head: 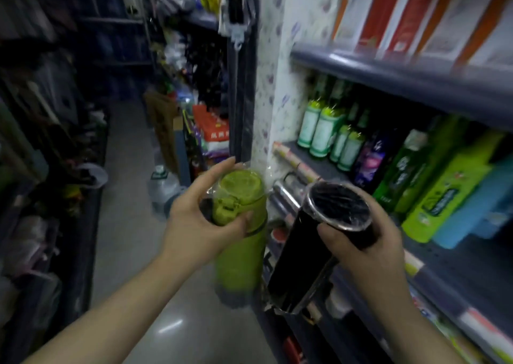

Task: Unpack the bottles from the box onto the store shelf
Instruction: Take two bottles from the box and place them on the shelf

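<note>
My left hand [194,222] grips the flip-top lid end of a green bottle [241,252] wrapped in clear plastic, held upright in front of the shelf's left end. My right hand [363,250] is closed around a black bottle [313,252], also in clear wrap, tilted with its round top toward the shelf. Both bottles hang in the air just in front of the dark shelf board [472,269]. No box is in view.
On the shelf stand green and white bottles [322,130], a dark purple bottle [369,161], green packs [444,186] and a blue pack [480,208]. A chrome flask [283,194] lies at the shelf's front edge. The aisle floor [125,197] runs left, with a water jug [162,189].
</note>
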Demonstrator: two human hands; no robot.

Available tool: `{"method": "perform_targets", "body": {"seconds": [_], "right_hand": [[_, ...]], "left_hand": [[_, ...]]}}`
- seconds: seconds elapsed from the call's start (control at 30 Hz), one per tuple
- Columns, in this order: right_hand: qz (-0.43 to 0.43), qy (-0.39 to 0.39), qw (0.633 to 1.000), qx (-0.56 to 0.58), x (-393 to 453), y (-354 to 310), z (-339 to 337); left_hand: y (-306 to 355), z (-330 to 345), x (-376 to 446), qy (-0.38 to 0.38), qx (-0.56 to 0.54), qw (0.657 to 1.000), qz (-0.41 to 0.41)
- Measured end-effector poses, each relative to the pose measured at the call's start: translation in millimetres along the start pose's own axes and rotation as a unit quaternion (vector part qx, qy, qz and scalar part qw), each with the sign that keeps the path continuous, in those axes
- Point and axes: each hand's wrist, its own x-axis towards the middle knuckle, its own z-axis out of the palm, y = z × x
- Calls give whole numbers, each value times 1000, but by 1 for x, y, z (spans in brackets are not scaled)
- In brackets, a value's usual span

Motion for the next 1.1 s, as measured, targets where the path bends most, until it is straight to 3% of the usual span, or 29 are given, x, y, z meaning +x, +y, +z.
{"method": "perform_targets", "body": {"seconds": [0.23,0.57,0.83,1.1], "right_hand": [[-94,73,993,-23,25,-89,-31],[-175,166,964,-110,39,-190,-93],[-267,327,893,-155,40,-250,-136],[-350,409,812,-226,34,-295,-173]], "left_hand": [[86,20,46,-1,-57,992,109],[193,75,104,-1,-174,964,199],[268,129,128,6,-269,917,293],[320,189,128,-9,-342,867,363]]}}
